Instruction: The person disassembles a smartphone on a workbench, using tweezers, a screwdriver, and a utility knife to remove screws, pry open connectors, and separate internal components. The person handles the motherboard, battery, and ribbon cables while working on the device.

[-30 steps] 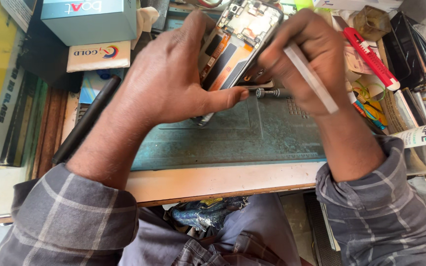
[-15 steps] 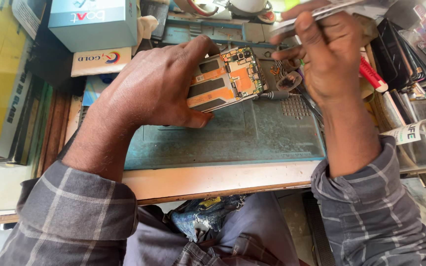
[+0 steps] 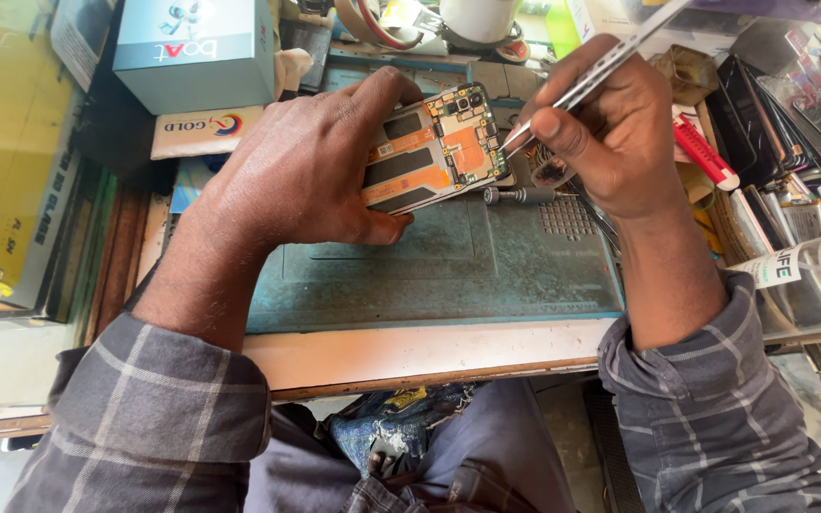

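Nearest the camera, grey checked sleeves (image 3: 154, 418) lead up to both hands working over a worn teal repair mat (image 3: 448, 275) on the desk (image 3: 410, 353). The left hand (image 3: 306, 171) is closed around an opened phone (image 3: 434, 152), held tilted just above the mat with its orange and black internal boards facing up. The right hand (image 3: 610, 123), at 3 o'clock from the phone, is pinched on metal tweezers (image 3: 601, 71) whose tips meet the phone's right edge near the top. Judgement: the step in hand is picking at a small part or connector inside the phone; the next move calls for a steady grip from the left hand and a fine, light pull or placement at the tweezer tips, as the parts there are too small to make out. A small screwdriver (image 3: 520, 196) lies on the mat just below the phone. Beyond, at 11 o'clock, stands a light blue box (image 3: 197, 52) above a white packet (image 3: 206, 131); at 2 o'clock lie a red-handled tool (image 3: 705, 152) and stacked dark phone parts (image 3: 781, 104). The desk is heavily cluttered on all sides.
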